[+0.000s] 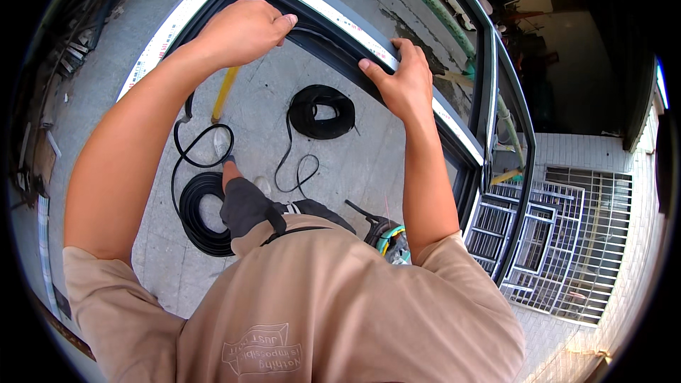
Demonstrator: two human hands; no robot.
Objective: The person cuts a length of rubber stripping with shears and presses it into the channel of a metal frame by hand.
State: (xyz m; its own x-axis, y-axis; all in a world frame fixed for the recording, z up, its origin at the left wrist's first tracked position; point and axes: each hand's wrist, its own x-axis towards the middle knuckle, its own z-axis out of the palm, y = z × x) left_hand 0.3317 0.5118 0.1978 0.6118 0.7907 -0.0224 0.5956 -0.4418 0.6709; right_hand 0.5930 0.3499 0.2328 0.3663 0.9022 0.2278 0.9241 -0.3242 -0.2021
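A large dark window frame (339,23) with white protective film along its bars stands before me. My left hand (245,32) is closed at the inner side of its upper bar, fingers curled and thumb pointing right. A thin black rubber strip (312,32) runs along the bar's inner channel from those fingers; the exact grip is hidden. Further right, my right hand (406,81) clasps the same bar, thumb on the inner side and fingers over the outer edge. A length of black strip hangs beneath my left forearm toward a coil (186,211) on the floor.
Another black strip coil (303,117) lies on the grey tiled floor inside the frame's outline. A yellow bar (225,96) is beyond my left foot. Near my right side is a dark bag-like item (386,237). Metal grilles (560,241) stand at the right by a wall.
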